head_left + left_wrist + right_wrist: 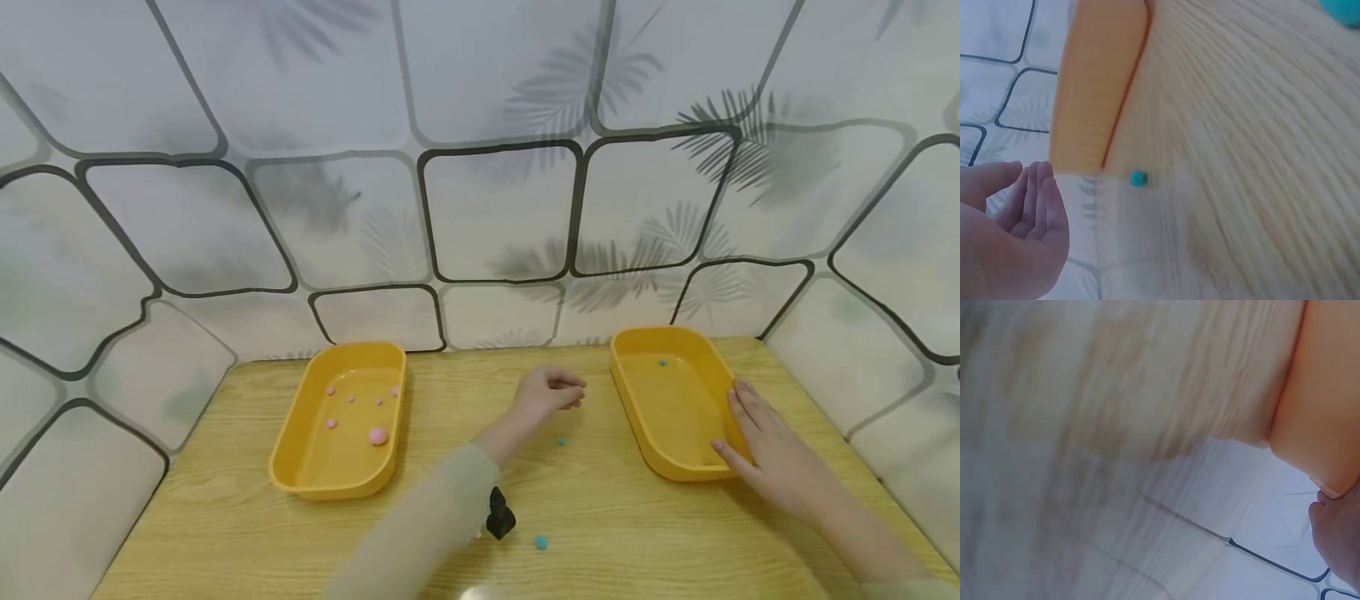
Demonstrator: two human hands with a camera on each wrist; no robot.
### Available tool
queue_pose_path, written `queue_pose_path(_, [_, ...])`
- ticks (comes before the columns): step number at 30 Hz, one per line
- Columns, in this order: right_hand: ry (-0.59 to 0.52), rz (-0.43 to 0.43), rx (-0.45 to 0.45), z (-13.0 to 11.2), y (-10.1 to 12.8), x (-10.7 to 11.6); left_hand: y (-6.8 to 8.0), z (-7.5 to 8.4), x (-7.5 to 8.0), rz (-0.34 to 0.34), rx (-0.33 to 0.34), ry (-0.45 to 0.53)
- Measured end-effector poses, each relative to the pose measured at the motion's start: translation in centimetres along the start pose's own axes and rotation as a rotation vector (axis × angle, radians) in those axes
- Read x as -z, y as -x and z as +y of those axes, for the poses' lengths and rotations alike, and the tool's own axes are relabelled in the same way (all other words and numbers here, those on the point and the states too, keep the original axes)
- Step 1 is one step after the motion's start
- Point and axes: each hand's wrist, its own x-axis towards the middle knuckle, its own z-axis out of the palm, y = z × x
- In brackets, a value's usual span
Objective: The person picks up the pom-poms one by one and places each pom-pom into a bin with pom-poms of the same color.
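Two yellow trays stand on a wooden table. The left tray (300,467) holds several pink balls (378,435). A single teal bead (662,362) lies in the right tray (628,392). My left hand (553,392) hovers between the trays with its fingers loosely curled; the left wrist view shows the left hand's (1019,219) palm bare. A teal bead (560,440) lies on the table just below it, seen near the tray's (1100,87) end as a small bead (1139,178). My right hand (750,433) rests with straight fingers on the right tray's outer rim (1329,394).
Another teal bead (541,542) lies near the table's front, beside a black wrist mount (498,515). Patterned panels (495,208) wall the table at the back and both sides. The right wrist view is blurred.
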Motion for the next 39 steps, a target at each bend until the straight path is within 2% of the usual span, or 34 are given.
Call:
queue_pose_path(5, [0.001, 0.015, 0.009, 0.0, 0.1, -0.1, 0.5, -0.7, 1.2, 0.006, 0.033, -0.053])
queue_pose_path(11, [0.012, 0.035, 0.023, 0.0, 0.1, -0.2, 0.9, -1.8, 2.3, -0.014, 0.025, -0.122])
queue_pose_path(21, [0.013, 0.008, 0.002, -0.2, 0.0, 0.1, 1.4, -3.1, 2.8, -0.029, 0.055, -0.26])
queue_pose_path(29, [0.0, 0.001, -0.003, -0.2, 0.0, 0.1, 1.8, -4.0, 2.6, -0.055, 0.009, -0.312])
queue_pose_path(39, [-0.004, 0.005, 0.003, -0.1, -0.1, 0.2, 2.1, -4.3, 2.5, -0.105, -0.082, -0.339])
